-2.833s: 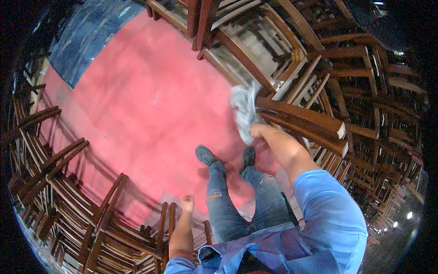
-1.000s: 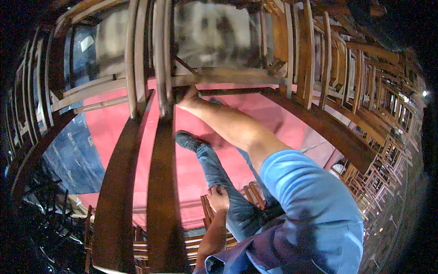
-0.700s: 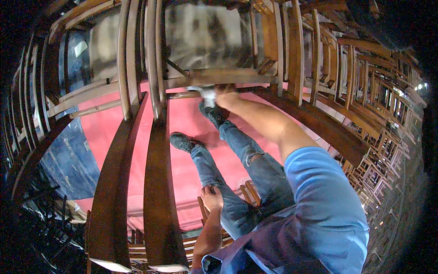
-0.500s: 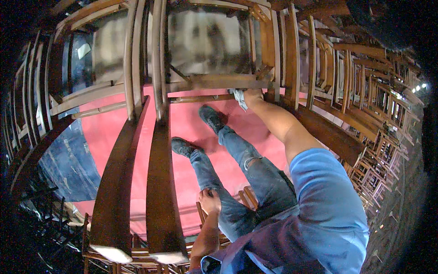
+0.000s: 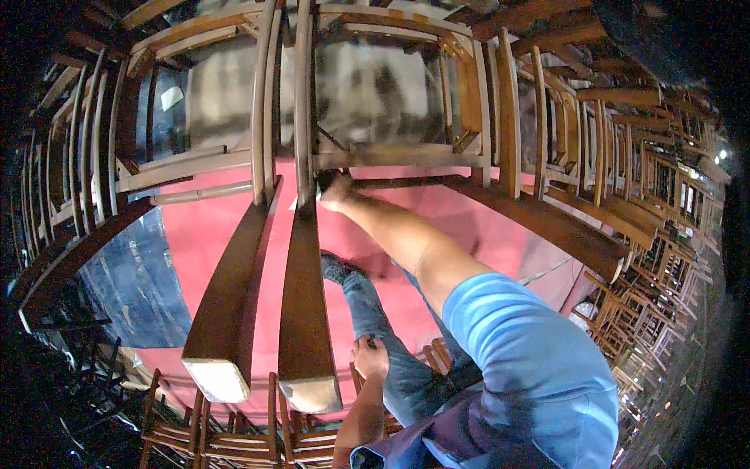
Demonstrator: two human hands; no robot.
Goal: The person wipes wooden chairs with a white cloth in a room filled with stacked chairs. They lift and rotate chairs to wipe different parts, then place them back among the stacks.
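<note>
The right hand (image 5: 336,191) has moved left, chair leg (image 5: 305,117) beside its fingers, grip unclear.

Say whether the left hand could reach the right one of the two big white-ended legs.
Probably yes: the left hand appears close to that leg, and nothing seems to block the gap.

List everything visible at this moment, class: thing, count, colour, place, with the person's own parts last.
Wooden frames: several, brown, across the top
Broad wooden posts: two, dark brown with pale ends, left of centre
Wooden chairs: many, too crowded to count, brown, right and lower edge
Pink floor covering: one, pink, centre
Blue covering: one, blue, left
Shirt: one, blue, lower right
Jeans: one pair, blue, lower centre
Shoe: one visible, dark, centre
Left hand: one, bare, on the left leg
Right hand: one, bare, blurred, by the frames
</note>
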